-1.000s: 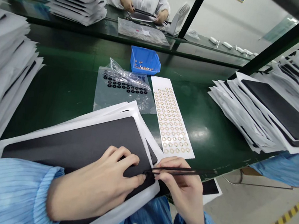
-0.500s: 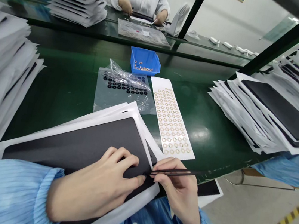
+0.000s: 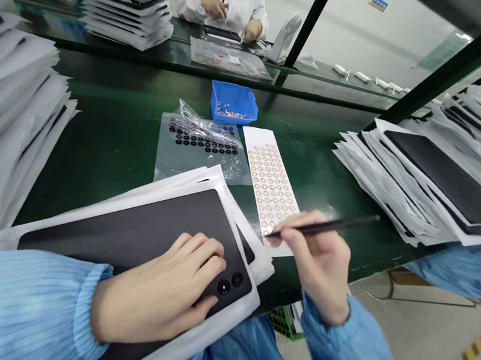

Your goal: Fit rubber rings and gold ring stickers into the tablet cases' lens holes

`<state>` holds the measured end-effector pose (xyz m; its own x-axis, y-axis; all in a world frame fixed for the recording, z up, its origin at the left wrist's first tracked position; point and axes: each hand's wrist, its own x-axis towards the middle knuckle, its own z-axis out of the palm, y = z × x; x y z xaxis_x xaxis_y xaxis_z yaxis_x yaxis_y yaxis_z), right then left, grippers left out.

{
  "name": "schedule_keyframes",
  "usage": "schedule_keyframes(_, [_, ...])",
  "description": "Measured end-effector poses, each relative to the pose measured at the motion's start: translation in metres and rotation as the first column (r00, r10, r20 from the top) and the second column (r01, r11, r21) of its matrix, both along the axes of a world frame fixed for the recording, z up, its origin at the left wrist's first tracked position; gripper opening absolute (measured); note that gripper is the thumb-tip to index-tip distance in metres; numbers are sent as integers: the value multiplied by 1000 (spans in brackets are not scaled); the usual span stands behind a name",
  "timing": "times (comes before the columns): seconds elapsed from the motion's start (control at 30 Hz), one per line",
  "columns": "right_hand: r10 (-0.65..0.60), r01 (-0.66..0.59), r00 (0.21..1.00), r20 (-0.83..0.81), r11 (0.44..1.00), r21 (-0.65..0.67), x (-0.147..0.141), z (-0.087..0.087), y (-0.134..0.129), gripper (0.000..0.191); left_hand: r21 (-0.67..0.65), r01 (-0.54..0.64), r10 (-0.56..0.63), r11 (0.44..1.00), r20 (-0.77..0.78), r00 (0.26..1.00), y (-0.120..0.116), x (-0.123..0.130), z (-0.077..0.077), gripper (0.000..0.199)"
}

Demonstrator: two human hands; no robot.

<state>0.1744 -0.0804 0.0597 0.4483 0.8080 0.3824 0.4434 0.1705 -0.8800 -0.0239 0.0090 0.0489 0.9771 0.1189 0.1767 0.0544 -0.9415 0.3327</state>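
We are resting our left hand (image 3: 163,289), fingers loosely bent and side by side, on a dark panel (image 3: 136,230) lying on white wrapping (image 3: 221,329) at the near edge of the green bench (image 3: 109,141). The thumb is pointing toward two round black lenses (image 3: 223,287) at the panel's corner. With our right hand (image 3: 324,257) we are pinching slim black tweezers (image 3: 334,224), holding their tip at the near end of a white sheet of gold-coloured rings (image 3: 257,136); we cannot tell whether it is touching. Beyond, a clear bag (image 3: 179,161) and a blue bin (image 3: 232,119) are sitting before a white-coated co-worker (image 3: 244,7).
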Motion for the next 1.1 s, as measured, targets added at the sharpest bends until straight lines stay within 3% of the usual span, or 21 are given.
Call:
schedule_keyframes(0.13, [23,-11,984,174,998,-67,30,11,57,23,2,-14,14,1000,-18,1000,-1,1,2,10])
schedule_keyframes(0.23, [64,-22,954,294,989,-145,45,1,98,28,5,-19,20,1000,-26,999,-1,2,2,12])
schedule_keyframes(0.33, [46,24,928,369,983,-183,52,-16,120,24,-5,-22,22,1000,-47,999,-1,2,3,13])
schedule_keyframes(0.47, [51,21,908,416,986,-167,55,-32,123,20,-32,-23,21,999,-85,996,-3,3,3,12])
schedule_keyframes(0.6, [27,19,908,418,994,-106,58,-31,118,23,9,-44,44,999,-79,996,6,3,2,14])
schedule_keyframes(0.73, [-3,28,932,364,998,-64,58,-21,111,34,91,-219,221,971,-14,975,37,3,-3,16])
schedule_keyframes(0.87, [193,-146,954,231,968,-207,47,-15,103,38,130,-483,484,866,26,875,63,2,-8,18])
schedule_keyframes(0.97, [336,-247,904,266,915,-318,37,-17,98,33,138,-549,551,824,29,834,67,2,-11,19])
schedule_keyframes(1.1, [414,-268,866,282,858,-438,27,-22,95,33,127,-583,587,802,10,810,65,3,-12,20])
